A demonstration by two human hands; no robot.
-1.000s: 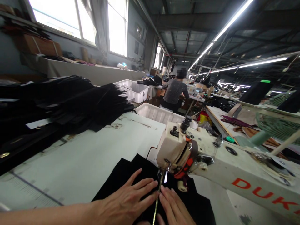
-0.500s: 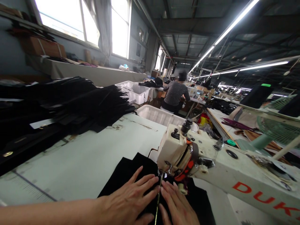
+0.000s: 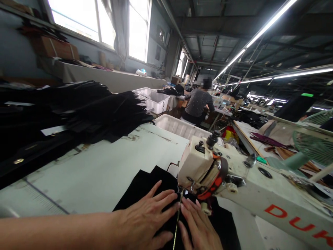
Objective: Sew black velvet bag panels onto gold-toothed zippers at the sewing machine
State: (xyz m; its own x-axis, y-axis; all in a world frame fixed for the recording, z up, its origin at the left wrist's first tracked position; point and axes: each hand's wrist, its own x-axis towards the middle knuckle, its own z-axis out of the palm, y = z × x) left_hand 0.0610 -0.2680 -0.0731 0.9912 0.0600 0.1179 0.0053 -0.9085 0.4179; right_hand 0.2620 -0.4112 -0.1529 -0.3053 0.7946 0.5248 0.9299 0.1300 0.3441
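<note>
Black fabric point(image 3: 140, 187) lies flat under the head of a white sewing machine point(image 3: 196, 159). A thin gold-coloured zipper point(image 3: 176, 229) runs along the fabric up to the needle area. My left hand point(image 3: 148, 215) rests on the cloth to the left of the zipper, fingers spread and pressing down. To the zipper's right, my right hand point(image 3: 196, 222) lies on the cloth with fingers stretched toward the needle. The fingertips of both hands are close beside the presser foot, which the machine head partly hides.
A large pile of black fabric pieces point(image 3: 91, 111) covers the table's left side. White plastic bins point(image 3: 182, 125) stand beyond the table's far edge. A person point(image 3: 196, 102) sits working farther back. A green fan point(image 3: 312, 149) is at the right.
The whole view has shifted slightly, so the scene sits a little farther right. Both hands keep about the same place on the fabric beside the needle.
</note>
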